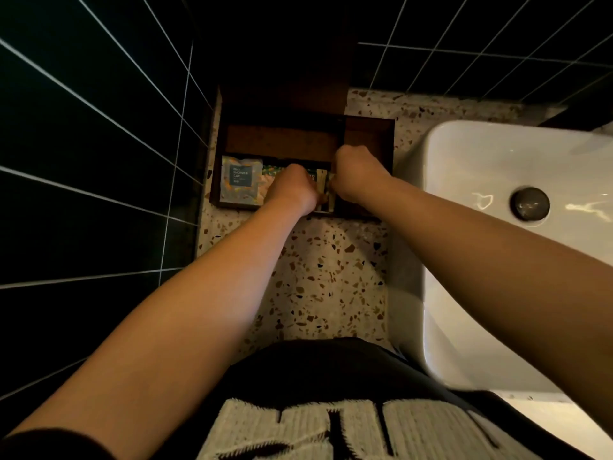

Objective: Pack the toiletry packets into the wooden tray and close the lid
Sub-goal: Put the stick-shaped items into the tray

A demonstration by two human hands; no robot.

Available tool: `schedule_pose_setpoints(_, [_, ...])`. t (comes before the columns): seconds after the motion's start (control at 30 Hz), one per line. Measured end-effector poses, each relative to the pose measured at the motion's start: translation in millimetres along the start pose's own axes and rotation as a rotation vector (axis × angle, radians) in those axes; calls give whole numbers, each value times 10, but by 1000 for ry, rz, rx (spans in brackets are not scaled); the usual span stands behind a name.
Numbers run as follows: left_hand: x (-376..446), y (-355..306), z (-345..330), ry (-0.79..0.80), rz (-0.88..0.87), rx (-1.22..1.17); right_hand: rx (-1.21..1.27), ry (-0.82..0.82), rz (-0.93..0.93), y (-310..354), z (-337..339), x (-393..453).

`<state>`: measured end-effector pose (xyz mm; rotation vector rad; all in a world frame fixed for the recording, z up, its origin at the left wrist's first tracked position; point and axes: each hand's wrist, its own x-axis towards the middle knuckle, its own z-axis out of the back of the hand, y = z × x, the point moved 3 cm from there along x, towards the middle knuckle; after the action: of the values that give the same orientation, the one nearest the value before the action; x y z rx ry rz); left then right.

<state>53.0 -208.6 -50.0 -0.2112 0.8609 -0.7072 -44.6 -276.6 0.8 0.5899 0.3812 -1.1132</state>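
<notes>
Where the terrazzo bench [331,277] meets the dark tiled wall [83,127], a dark wooden tray [368,134] sits w/ compartments: a long empty one at the back, a narrow one on the right, and a front one holding the packets. The shower cap packet [239,184] lies flat at the front-left corner, pale and speckled w/ a dark blue label reading "SHOWER CAP". Just beside it to the right, a green patterned packet [277,170] shows partly, its rest hidden under the left hand [292,187]. Both hands are curled into fists over the tray's front section, backs up; the left hand is closed around the top of a thin tan packet [321,185] standing on edge, and the right hand [356,175] is closed too, pinching a packet edge [330,180] next to it, though exactly what it grips can't be told as the fingers are hidden. The hands are nearly touching. A white basin [497,244] w/ a dark drain plug [529,204] sits to the right, near the tray. The tray's lid [285,94] stands open at the back, dim.
</notes>
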Motion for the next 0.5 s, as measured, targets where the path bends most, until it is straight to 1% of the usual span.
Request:
schedule_pose_setpoints(0.23, [-5, 9, -14, -16, -28, 54, -65, -72, 78, -62, -87, -16])
schedule_pose_setpoints(0.4, [-46, -4, 24, -57, -58, 79, -46, -115, 96, -66, -100, -86])
schedule_pose_setpoints(0.5, [-136, 1, 67, -96, -99, 79, 12, -164, 101, -102, -47, -222])
